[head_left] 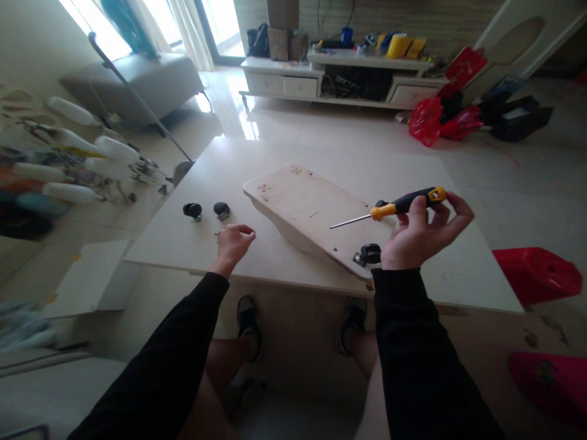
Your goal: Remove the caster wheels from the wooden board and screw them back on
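Note:
My right hand point(419, 235) grips a screwdriver point(403, 203) by its black and yellow handle, the metal shaft pointing left above a pale wooden board point(293, 201). The board lies tilted on the white table point(229, 159), with screw holes near its corners. A black caster wheel point(370, 253) sits at the board's near right corner; another, partly hidden behind the screwdriver, is at the far right one. Over the table's left part, my left hand point(235, 244) is closed in a pinch; what it holds, if anything, is too small to make out. Small dark bits, perhaps screws point(217, 234), show beside it.
Two loose caster wheels, one black caster point(192, 211) and a second caster point(221, 211), rest left of the board. To the right stands a red plastic stool point(541, 275). A low white cabinet point(284, 82), red bags point(426, 119) and a grey bench point(137, 85) are farther back.

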Action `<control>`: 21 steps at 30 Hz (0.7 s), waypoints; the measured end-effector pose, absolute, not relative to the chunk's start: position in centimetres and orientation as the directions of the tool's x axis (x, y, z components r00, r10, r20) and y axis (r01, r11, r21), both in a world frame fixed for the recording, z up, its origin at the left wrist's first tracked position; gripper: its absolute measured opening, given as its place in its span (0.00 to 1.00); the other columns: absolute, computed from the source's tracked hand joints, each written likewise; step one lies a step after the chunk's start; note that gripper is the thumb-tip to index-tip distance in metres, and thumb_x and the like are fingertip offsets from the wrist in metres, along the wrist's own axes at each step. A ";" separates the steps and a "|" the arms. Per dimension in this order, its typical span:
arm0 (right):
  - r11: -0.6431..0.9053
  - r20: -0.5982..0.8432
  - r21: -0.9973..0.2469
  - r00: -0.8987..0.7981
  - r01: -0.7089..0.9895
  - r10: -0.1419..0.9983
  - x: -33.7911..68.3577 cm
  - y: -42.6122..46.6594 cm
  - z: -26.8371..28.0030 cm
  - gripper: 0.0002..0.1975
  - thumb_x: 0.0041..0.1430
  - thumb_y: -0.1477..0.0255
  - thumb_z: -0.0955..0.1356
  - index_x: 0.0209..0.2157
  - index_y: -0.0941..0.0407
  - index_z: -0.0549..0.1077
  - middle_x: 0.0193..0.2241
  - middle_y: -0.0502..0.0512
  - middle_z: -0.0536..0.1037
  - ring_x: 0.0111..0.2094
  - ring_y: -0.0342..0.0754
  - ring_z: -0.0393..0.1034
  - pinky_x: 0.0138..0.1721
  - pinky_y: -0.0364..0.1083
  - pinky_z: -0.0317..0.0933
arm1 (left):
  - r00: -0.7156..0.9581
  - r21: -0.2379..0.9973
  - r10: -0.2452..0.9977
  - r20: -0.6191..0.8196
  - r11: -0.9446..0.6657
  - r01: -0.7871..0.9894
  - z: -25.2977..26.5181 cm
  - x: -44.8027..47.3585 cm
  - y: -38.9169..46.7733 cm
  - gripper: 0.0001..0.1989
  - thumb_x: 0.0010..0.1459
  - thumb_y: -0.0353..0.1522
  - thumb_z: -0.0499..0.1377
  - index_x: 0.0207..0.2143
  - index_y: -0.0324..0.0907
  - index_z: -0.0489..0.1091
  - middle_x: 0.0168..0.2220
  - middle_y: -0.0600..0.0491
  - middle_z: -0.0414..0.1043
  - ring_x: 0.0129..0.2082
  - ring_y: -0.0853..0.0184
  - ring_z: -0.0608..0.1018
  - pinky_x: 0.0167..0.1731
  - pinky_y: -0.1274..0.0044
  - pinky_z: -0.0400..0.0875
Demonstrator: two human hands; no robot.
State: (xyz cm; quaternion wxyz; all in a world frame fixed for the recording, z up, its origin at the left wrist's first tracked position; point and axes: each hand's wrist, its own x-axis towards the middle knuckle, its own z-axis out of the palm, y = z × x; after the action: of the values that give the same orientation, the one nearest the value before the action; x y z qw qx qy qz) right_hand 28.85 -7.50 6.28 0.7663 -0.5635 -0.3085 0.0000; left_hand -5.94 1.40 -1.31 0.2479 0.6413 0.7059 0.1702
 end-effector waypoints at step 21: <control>0.452 0.364 -0.877 0.837 0.161 0.409 25.7 -7.2 6.1 0.25 0.53 0.61 0.74 0.50 0.48 0.65 0.44 0.49 0.71 0.36 0.42 0.76 0.29 0.42 0.73 | 0.380 0.988 0.913 -0.147 0.119 0.098 2.8 2.5 -4.7 0.14 0.46 0.37 0.75 0.28 0.42 0.75 0.29 0.49 0.82 0.25 0.68 0.79 0.26 0.76 0.76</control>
State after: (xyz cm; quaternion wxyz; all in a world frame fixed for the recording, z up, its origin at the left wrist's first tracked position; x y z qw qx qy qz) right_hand 25.67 -7.24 6.13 0.8063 -0.5179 -0.2752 0.0768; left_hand 2.46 -4.70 2.81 0.6029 0.5715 0.4425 0.3378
